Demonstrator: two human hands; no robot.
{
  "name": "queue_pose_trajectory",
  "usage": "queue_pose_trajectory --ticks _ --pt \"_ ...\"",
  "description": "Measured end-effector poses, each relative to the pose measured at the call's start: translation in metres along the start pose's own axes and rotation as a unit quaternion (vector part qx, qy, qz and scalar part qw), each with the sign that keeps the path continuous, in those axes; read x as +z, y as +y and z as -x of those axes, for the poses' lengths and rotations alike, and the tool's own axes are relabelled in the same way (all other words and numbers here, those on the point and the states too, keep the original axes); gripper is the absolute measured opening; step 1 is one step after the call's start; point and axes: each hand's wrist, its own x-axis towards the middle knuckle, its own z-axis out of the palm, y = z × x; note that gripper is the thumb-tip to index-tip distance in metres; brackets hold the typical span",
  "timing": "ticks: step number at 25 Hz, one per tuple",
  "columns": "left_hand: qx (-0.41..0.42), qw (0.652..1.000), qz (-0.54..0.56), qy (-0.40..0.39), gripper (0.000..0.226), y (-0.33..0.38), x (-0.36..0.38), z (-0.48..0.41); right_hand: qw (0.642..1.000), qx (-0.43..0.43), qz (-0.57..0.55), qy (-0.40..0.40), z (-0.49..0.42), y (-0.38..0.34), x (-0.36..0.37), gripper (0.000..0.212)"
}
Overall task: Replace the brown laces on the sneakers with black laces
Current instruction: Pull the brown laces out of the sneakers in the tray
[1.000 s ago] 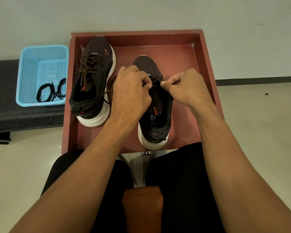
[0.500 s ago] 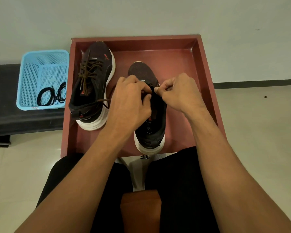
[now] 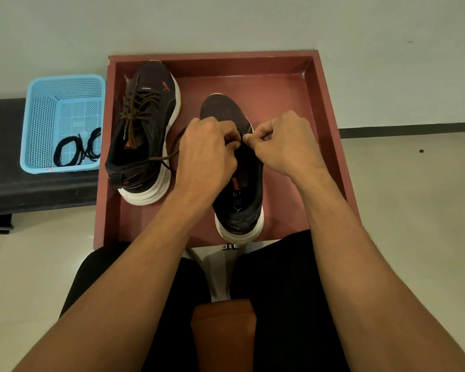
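Brown lace (image 3: 163,157), pinched over the nearer sneaker (image 3: 240,202) by curled fingertips of left hand (image 3: 207,154) and right hand (image 3: 283,146). Black laces (image 3: 90,149) lie in the blue basket (image 3: 38,124).

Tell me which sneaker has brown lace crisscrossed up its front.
The left sneaker, beside the blue basket. The right sneaker, under the left hand and right hand, shows an open, mostly unlaced front.
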Motion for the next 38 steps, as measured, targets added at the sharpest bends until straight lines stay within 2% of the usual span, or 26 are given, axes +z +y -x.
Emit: queue_pose_trajectory --ticks 8,14,18,25,29,33,38 --pt "0.002 0.999 -0.027 0.018 0.005 0.002 0.004 0.005 1.000 -0.002 0.008 -0.012 -0.001 0.000 0.001 0.025" --pt "0.000 1.000 0.021 -0.005 0.015 -0.003 0.004 -0.002 1.000 -0.004 0.008 -0.029 -0.001 0.004 -0.001 0.023" --pt "-0.013 0.999 0.051 -0.004 0.011 -0.003 0.005 -0.002 0.999 -0.001 0.016 -0.030 -0.002 0.003 -0.001 0.024" --pt "-0.025 0.999 0.037 -0.030 0.002 -0.001 0.005 0.002 1.000 0.010 0.024 -0.014 -0.003 0.002 0.003 0.024" --pt "-0.026 0.997 0.073 -0.013 0.002 -0.004 -0.001 0.001 1.000 0.006 0.021 -0.014 -0.002 0.003 0.000 0.028" --pt "-0.021 0.995 0.102 -0.001 0.002 -0.006 -0.008 0.002 1.000 0.013 -0.003 -0.023 0.000 0.003 -0.001 0.023" --pt "-0.058 0.988 0.132 0.057 0.001 -0.013 -0.021 -0.001 1.000 0.008 -0.007 -0.024 -0.001 0.005 -0.004 0.022"
